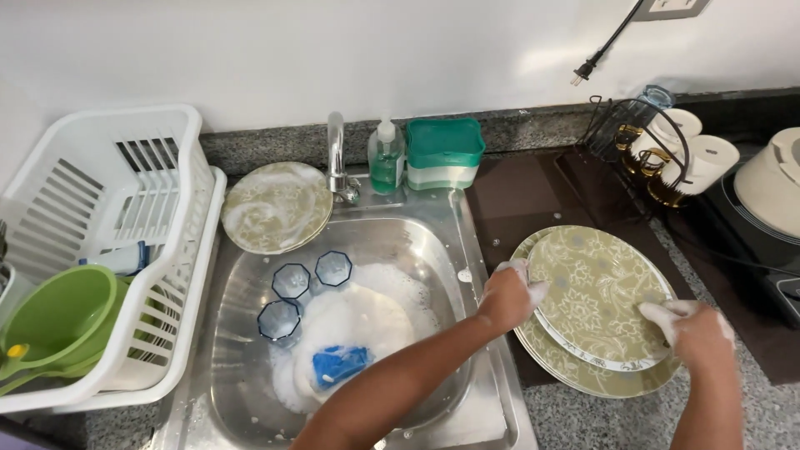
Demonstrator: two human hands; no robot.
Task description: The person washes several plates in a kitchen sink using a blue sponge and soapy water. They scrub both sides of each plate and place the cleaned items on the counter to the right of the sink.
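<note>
Lower right of frame: right hand, soapy, fingers curled over the right rim of the top green patterned plate, grasping it. Left hand, also foamy, clasps the same plate's left rim. The plate sits tilted on a plate stack on the dark counter, right of the sink.

Centre of frame: the sink basin holds foam, a blue sponge and three blue-rimmed glasses.

Left edge: white drying rack with a green bowl.

Upper centre: a soapy plate left of the faucet; soap bottle and green dispenser box to its right.

Upper right: wire holder with white cups.
</note>
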